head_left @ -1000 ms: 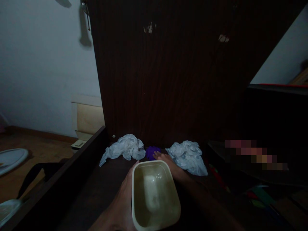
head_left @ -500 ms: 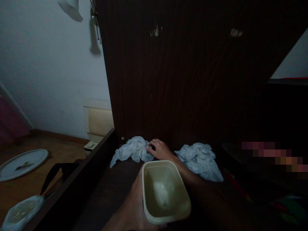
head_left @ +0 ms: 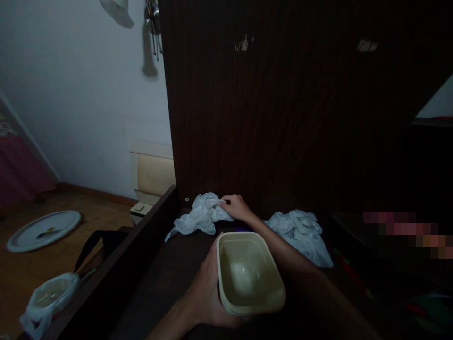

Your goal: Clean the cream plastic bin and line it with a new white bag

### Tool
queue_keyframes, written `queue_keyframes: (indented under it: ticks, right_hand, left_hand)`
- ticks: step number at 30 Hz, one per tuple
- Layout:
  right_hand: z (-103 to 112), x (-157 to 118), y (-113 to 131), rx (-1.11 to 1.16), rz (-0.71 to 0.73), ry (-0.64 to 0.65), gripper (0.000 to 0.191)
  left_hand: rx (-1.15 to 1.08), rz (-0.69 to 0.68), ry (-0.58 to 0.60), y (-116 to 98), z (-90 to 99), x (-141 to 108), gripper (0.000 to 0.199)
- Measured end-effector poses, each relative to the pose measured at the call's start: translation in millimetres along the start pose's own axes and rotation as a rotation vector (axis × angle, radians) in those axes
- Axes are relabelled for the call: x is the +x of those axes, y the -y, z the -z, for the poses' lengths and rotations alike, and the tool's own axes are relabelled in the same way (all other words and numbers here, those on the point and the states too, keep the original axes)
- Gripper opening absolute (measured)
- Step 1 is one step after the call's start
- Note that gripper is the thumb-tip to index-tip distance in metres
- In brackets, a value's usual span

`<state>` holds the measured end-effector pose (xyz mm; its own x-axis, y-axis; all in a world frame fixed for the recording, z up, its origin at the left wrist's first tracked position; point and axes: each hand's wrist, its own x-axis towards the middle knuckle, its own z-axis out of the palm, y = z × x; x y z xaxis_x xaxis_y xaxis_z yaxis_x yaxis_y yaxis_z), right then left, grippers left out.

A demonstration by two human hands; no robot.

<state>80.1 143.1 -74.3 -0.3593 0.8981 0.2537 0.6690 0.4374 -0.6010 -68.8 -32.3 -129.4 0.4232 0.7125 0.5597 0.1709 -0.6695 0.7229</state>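
My left hand is wrapped around the left side and underside of a cream rectangular plastic container with rounded corners. The container's open top tilts toward me, and its inside shows a pale shine and no contents I can make out. Beyond it, my right hand reaches across and pinches the right side of a crumpled white plastic bag between thumb and fingers. A second crumpled plastic bag lies to the right of my right forearm. A small purple patch shows just behind the container's far rim.
A dark wooden panel rises behind the dark surface, and a raised wooden edge borders it on the left. Past that edge are a bag-lined bin, a white oval object on the floor and a beige box-like item.
My right hand has closed on the bag and raised its right side a little. The purple patch has come into sight. The view has turned slightly left; my left hand still holds the container.
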Motion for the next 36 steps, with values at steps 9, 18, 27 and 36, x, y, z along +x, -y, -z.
queue_keyframes:
  ticks: [9,18,27,36]
  right_hand:
    - [67.3,-21.5,11.1,0.33,-0.115,-0.369,0.03]
    - [109.8,-54.7,19.3,0.601,-0.216,-0.496,0.027]
    - [115.8,-91.8,29.8,0.825,-0.281,-0.385,0.027]
    - [111.3,-110.8,55.1,0.954,-0.228,-0.202,0.032]
  left_hand:
    - [0.09,0.071,0.049,5.5,6.3,0.3,0.12]
    - [0.18,0.094,0.106,-1.8,17.2,-2.4,0.12]
    - [0.265,0.223,0.263,-31.5,77.2,-10.5,0.095]
    - [0.161,0.206,-0.219,-71.1,67.5,59.2,0.073]
